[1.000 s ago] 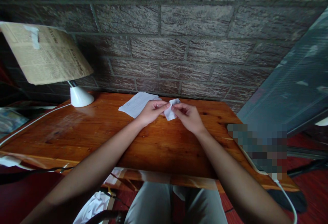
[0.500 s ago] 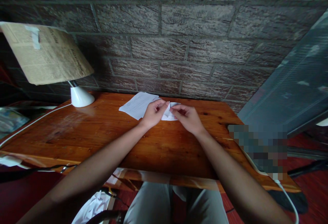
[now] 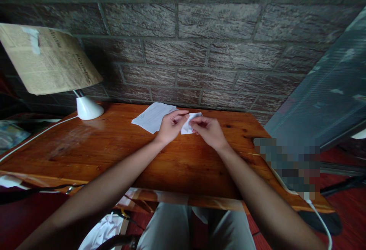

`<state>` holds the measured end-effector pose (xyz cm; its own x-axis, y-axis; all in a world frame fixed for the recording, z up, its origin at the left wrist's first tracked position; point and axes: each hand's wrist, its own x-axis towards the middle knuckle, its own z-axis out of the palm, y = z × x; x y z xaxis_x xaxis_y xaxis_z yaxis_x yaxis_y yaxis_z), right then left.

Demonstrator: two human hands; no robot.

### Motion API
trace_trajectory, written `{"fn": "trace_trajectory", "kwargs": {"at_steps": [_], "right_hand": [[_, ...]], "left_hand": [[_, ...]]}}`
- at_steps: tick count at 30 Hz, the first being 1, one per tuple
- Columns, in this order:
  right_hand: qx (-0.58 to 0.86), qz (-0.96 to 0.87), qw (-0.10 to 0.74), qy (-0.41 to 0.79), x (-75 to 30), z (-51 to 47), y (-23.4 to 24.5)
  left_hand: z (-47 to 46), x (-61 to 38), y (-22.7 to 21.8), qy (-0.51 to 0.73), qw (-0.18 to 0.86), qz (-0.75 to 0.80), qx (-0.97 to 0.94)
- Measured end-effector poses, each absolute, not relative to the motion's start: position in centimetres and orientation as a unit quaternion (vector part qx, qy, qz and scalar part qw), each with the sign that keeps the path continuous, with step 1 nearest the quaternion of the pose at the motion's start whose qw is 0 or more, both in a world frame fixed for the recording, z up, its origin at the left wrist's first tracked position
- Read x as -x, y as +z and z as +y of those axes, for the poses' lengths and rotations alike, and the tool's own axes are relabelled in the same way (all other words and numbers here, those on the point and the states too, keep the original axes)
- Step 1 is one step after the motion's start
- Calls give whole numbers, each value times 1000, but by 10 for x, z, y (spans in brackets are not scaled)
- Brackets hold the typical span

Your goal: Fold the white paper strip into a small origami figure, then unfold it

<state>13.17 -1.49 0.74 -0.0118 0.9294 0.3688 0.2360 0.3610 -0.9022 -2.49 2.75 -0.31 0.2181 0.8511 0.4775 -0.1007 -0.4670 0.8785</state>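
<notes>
A small folded piece of white paper (image 3: 186, 127) is between my two hands, just above or on the wooden desk. My left hand (image 3: 170, 125) pinches its left side, thumb on top. From the right, my right hand (image 3: 207, 128) grips the paper with thumb and index finger together. Fingers cover part of the paper, so its full folded shape is hidden. Behind my left hand lies a stack of white paper sheets (image 3: 153, 117) with faint writing on it.
A lamp with a newspaper-covered shade (image 3: 54, 61) and white base (image 3: 89, 108) stands at the left, its cord running along the desk (image 3: 108, 154). A blurred-out device (image 3: 286, 166) with a white cable lies at the right edge. A brick wall (image 3: 217, 21) rises behind.
A raised flap of the paper between my hands now lies flatter. My hands have stayed in nearly the same place, and the view has shifted slightly.
</notes>
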Motion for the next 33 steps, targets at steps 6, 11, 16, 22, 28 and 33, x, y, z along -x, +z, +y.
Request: {"fn": "trace_trajectory", "kwargs": {"at_steps": [6,11,16,22,28,33], "right_hand": [[476,-621,534,321,-131,-15,9],[477,-619,534,322,-131,-16,8],[476,-622,537,314,-131,-15,7],[469,-624,538,316,-130,-15,6],[467,-632,536,309,-128,-15,5],[469,-632,538,303,-127,-16,5]], "left_hand": [[29,26,-3,548,435,279,-658],[28,27,-2,543,442,277,-658],[28,27,-3,543,454,269,-654],[30,26,-4,548,442,278,-653],[30,27,-2,552,428,279,-659],[29,28,-2,556,423,282,-658]]}}
